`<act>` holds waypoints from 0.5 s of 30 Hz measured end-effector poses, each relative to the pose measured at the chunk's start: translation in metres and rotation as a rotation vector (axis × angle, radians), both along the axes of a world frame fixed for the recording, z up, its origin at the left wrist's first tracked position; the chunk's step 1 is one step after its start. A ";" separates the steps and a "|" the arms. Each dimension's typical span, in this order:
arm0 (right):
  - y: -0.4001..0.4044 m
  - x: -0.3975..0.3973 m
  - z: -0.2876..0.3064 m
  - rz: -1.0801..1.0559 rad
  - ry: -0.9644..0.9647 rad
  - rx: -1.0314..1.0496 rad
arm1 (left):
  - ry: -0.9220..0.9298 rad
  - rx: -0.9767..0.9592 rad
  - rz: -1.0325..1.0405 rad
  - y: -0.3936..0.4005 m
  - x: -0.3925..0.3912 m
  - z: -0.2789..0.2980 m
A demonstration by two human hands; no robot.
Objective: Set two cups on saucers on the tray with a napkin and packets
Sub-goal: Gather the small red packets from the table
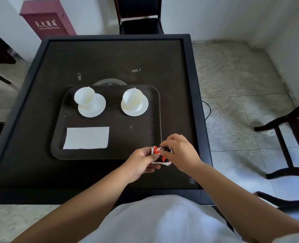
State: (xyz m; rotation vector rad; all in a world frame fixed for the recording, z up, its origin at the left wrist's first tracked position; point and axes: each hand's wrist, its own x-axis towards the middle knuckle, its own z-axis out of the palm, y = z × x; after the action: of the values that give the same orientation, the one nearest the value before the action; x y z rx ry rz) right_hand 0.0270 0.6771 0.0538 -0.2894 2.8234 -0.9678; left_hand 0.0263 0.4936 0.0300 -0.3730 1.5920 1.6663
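A dark tray (120, 137) lies on the black table. At its back stand two white cups, the left cup (84, 95) on a white saucer (94, 107) and the right cup (132, 97) on its saucer (138, 108). A white napkin (86, 138) lies flat at the tray's front left. My left hand (141, 163) and my right hand (180, 151) both grip a small stack of red, black and white packets (161, 156) just off the tray's front right corner.
The square black table (39, 172) has a raised rim. A black chair (140, 16) stands behind it and a dark wooden chair (285, 137) to the right. A red cabinet (46, 18) stands at the back left. A round disc (110, 82) peeks out behind the tray.
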 end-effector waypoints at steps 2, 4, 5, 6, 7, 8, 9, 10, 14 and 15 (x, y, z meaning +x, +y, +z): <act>0.001 0.002 -0.004 -0.054 -0.038 -0.048 | 0.017 -0.012 0.008 -0.001 0.001 0.001; 0.003 0.003 -0.005 -0.086 -0.102 -0.119 | 0.026 -0.010 0.007 -0.003 0.002 0.001; 0.004 0.003 -0.006 -0.080 -0.127 -0.140 | 0.027 -0.006 0.004 -0.004 0.002 0.001; 0.004 0.003 -0.006 -0.059 -0.142 -0.148 | 0.028 -0.004 0.000 -0.005 0.002 0.002; 0.004 0.004 -0.006 -0.028 -0.151 -0.155 | 0.029 -0.004 -0.003 -0.006 0.003 0.002; 0.003 0.005 -0.005 0.005 -0.158 -0.163 | 0.032 -0.008 -0.007 -0.006 0.003 0.002; 0.001 0.006 -0.006 0.032 -0.166 -0.170 | 0.034 -0.014 -0.013 -0.007 0.004 0.002; -0.001 0.007 -0.006 0.051 -0.179 -0.173 | 0.036 -0.021 -0.020 -0.008 0.004 0.002; -0.005 0.010 -0.008 0.083 -0.267 -0.210 | 0.045 -0.050 -0.078 -0.011 0.007 0.001; -0.005 0.010 -0.008 0.089 -0.282 -0.222 | 0.047 -0.054 -0.089 -0.012 0.008 0.001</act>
State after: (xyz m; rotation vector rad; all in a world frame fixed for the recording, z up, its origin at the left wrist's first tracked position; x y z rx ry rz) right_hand 0.0374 0.6719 0.0456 -0.2752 2.4339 -1.1996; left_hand 0.0345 0.4819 0.0307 -0.2883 1.6670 1.5776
